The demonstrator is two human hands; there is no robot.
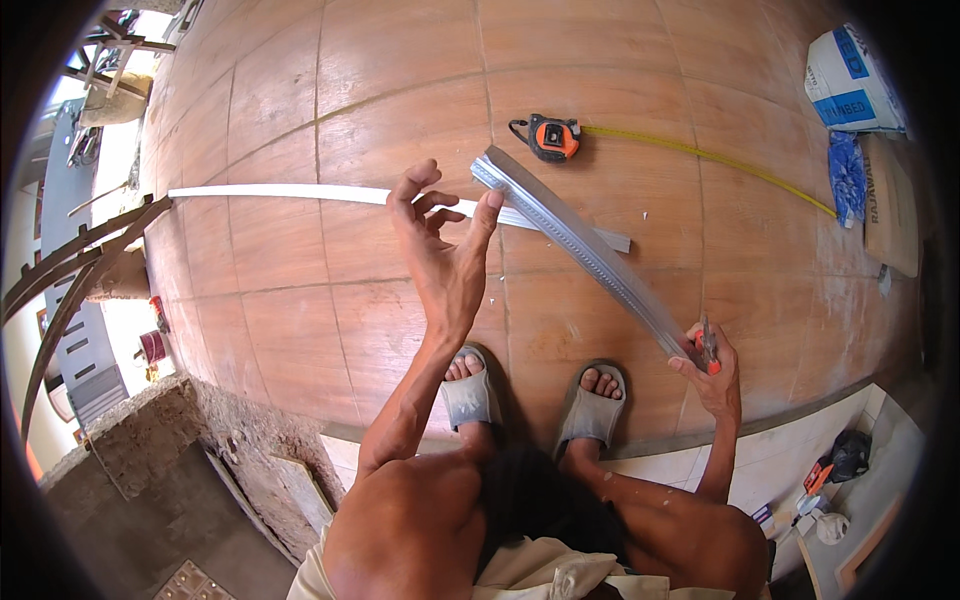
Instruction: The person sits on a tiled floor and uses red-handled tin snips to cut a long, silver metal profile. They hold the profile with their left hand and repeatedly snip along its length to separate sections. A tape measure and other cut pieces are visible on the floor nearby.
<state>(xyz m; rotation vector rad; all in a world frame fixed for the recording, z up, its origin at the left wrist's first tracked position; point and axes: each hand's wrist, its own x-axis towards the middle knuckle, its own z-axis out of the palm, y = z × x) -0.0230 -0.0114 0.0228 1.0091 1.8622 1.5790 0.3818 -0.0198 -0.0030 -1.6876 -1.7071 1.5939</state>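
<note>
My right hand (716, 375) grips the near end of a silvery metal channel (580, 252) with a row of small perforations. A red-handled hand tool like snips (708, 350) is in that same hand. Slantwise, the channel rises away to the left above the tiles. Close to its far end is my left hand (442, 250), fingers apart and loosely bent, the thumb tip beside the channel's edge. Under both lies a long, pale metal strip (290, 191) on the floor. An orange and black tape measure (552, 137) sits beyond, its yellow blade (690, 149) drawn out to the right.
Brown floor tiles (400, 130) carry a few white scraps. At the far right are a white and blue bag (855, 80), a blue plastic bundle (847, 178) and a brown paper sack (890, 205). A rough broken wall (240, 430) borders the lower left. Curved dark bars (80, 250) stand left.
</note>
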